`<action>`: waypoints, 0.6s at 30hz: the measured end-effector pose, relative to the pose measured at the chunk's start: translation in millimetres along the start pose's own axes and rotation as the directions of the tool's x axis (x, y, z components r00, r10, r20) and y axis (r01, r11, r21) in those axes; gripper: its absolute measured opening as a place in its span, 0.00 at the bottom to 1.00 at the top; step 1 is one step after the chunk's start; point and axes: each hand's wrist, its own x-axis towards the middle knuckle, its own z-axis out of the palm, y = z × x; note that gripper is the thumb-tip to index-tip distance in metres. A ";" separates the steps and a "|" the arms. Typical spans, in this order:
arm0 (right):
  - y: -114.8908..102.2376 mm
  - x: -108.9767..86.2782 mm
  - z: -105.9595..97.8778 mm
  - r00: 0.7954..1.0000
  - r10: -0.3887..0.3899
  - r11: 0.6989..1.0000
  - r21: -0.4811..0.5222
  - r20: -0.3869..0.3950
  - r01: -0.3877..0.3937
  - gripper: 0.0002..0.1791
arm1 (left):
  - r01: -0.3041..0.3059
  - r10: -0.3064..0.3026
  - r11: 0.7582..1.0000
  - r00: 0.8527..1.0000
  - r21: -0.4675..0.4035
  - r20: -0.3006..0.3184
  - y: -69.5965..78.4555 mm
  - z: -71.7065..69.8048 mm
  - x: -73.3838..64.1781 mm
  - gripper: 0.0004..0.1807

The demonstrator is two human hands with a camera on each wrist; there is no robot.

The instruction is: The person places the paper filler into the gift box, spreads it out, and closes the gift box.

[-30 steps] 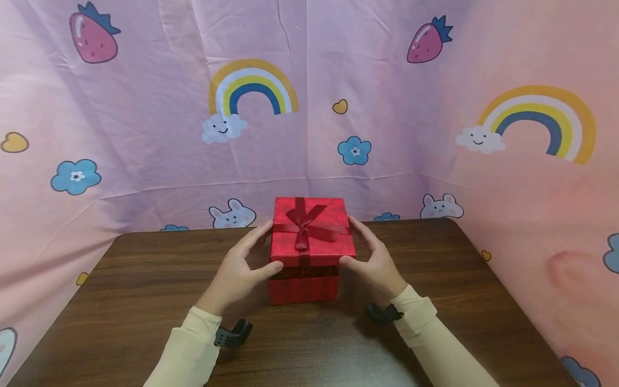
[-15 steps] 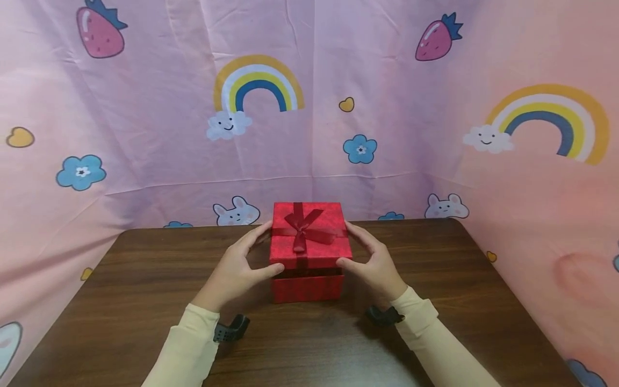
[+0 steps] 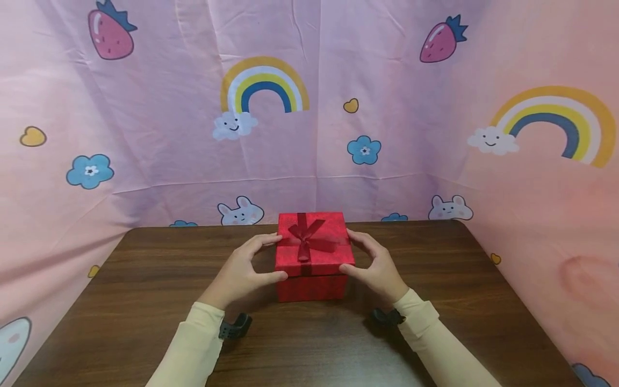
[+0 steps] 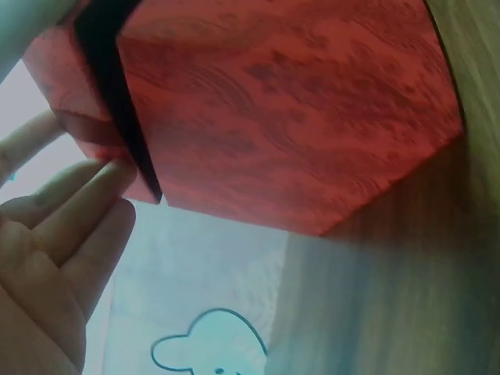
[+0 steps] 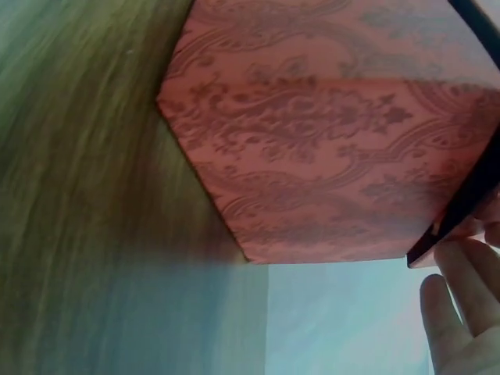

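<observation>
A red patterned gift box stands on the table, its red lid over its top. A dark red ribbon bow decorates the lid. My left hand holds the lid's left side, thumb at the front corner and fingers farther back. On the opposite side, my right hand grips the lid in the same way. Both wrist views show a dark gap under the lid's rim, above the patterned box wall. The inside of the box is hidden.
The brown wooden table runs up to a pink and lilac cloth backdrop printed with rainbows, strawberries and rabbits. Dark wrist straps sit at both cream sleeves.
Both hands have lowered the lid onto the box, and the gap seen at the front has closed. The head view has shifted slightly.
</observation>
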 end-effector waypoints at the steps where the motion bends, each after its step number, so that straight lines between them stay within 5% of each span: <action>1: 1.3 -0.5 0.1 1.000 -0.005 1.000 0.000 0.005 0.005 0.42 | 0.009 -0.009 1.000 1.000 -0.004 0.006 -1.5 0.8 -0.3 0.43; 12: 9.9 -1.8 1.5 0.999 -0.023 1.000 -0.010 0.048 0.023 0.42 | 0.018 -0.019 0.999 0.999 0.030 0.041 -7.8 1.7 -2.0 0.43; 18: 9.4 -4.2 3.1 0.995 0.028 0.996 -0.090 0.092 -0.020 0.43 | 0.100 -0.104 0.994 0.990 0.042 0.095 -13.4 2.1 -5.5 0.44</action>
